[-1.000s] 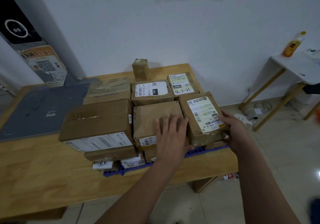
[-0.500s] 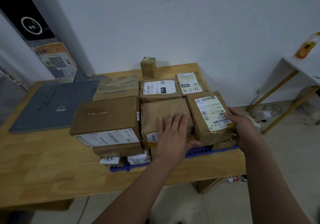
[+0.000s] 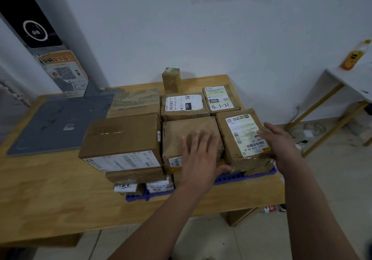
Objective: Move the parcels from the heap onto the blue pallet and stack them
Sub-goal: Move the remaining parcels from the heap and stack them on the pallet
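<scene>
Several brown cardboard parcels are stacked on the blue pallet (image 3: 237, 177) on a wooden table (image 3: 40, 199). My left hand (image 3: 199, 159) lies flat with spread fingers on the near middle parcel (image 3: 181, 131). My right hand (image 3: 281, 145) has straight fingers at the right side of the labelled parcel (image 3: 241, 139) on the near right corner; touching or just apart, I cannot tell. A large box (image 3: 122, 137) tops the near left of the stack. A small upright parcel (image 3: 171, 80) stands alone behind the stack near the wall.
A grey mat (image 3: 58, 122) lies on the table left of the stack. A white side table (image 3: 350, 78) with an orange bottle (image 3: 355, 55) stands at the right. Cables lie on the tiled floor beneath it. A white wall is close behind.
My right hand has straightened and come slightly off the labelled parcel's right edge. The left hand stays flat on the middle parcel. The camera has shifted a little to the left.
</scene>
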